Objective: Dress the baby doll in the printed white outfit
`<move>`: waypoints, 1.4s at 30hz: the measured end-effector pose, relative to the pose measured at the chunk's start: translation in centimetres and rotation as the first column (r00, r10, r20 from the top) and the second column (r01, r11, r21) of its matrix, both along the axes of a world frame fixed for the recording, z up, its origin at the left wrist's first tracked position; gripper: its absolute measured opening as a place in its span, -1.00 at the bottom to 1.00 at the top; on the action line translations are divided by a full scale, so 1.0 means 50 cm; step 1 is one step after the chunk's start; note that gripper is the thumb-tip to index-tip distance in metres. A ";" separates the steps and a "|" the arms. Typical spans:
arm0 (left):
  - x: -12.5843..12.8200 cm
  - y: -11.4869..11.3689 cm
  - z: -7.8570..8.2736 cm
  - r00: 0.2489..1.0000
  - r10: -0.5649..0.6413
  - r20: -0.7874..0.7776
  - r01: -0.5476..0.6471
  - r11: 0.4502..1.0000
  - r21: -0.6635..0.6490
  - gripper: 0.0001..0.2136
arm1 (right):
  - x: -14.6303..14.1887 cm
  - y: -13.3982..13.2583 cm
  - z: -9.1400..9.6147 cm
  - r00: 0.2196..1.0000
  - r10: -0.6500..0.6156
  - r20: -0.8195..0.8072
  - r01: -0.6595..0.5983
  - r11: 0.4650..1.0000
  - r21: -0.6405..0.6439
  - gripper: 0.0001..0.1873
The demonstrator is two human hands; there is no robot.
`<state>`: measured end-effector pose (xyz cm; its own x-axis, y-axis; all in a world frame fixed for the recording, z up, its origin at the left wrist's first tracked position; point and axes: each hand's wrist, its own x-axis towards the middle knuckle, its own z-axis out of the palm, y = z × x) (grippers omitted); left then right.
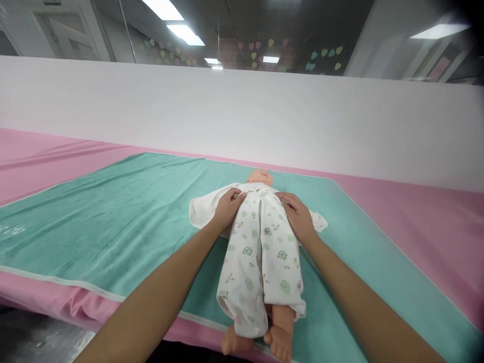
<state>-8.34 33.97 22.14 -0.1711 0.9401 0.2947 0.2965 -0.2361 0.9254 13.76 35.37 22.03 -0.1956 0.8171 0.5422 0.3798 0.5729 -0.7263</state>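
A baby doll (260, 176) lies on its back, its head toward the wall and its bare feet toward me. It wears white baby trousers (282, 242) printed with small green animals, and a white top (204, 206) whose sleeves spread to both sides. My left hand (229, 205) is closed at the left side of the waist, its fingertips on the trousers' edge. At the opposite side of the waist, my right hand (297, 214) has its fingers bent onto the trousers' edge. One foot (282, 338) sticks fully out of its trouser leg.
Under the doll is a green towel (124, 217) with a pale border, laid over a pink sheet (427, 217). Behind the bed stands a white wall (227, 111), with dark glass (295, 30) bearing heart stickers above it. The bed's front edge lies close to me.
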 end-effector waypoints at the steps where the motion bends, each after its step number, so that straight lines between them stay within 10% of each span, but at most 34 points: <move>1: -0.001 0.004 -0.001 1.000 0.028 0.000 -0.028 1.000 -0.006 -0.76 | -0.007 -0.008 0.008 0.999 0.043 0.024 -0.043 0.999 -0.011 -0.67; 8: -0.003 0.034 -0.017 0.984 0.138 0.112 -0.126 0.986 -0.112 -0.75 | -0.018 -0.022 0.023 0.981 0.172 0.095 -0.153 0.971 -0.183 -0.55; 16: -0.010 -0.006 0.003 0.943 0.217 -0.252 -0.202 0.976 0.085 -0.97 | -0.010 -0.030 -0.002 0.990 0.108 0.094 -0.101 0.992 -0.078 -0.59; 22: -0.005 -0.236 0.037 0.957 0.008 -0.291 -0.026 0.998 -0.056 -0.86 | -0.004 -0.142 0.045 0.948 0.085 0.307 -0.188 0.927 0.324 -0.91; 27: 0.001 -0.468 0.009 0.926 -0.092 -0.367 0.071 0.995 -0.071 -0.88 | 0.026 -0.292 0.055 0.762 0.294 0.577 -0.511 0.821 0.256 -0.74; 33: 0.054 -0.512 -0.050 0.873 0.078 -0.482 -0.025 0.993 0.116 -0.66 | 0.063 -0.417 -0.061 0.940 0.050 0.339 -0.089 0.991 0.102 -0.90; 42: 0.105 -0.488 -0.066 0.934 0.230 -0.273 -0.183 0.965 0.185 -0.86 | 0.019 -0.438 -0.094 0.816 -0.373 0.443 0.420 0.907 -0.010 -0.70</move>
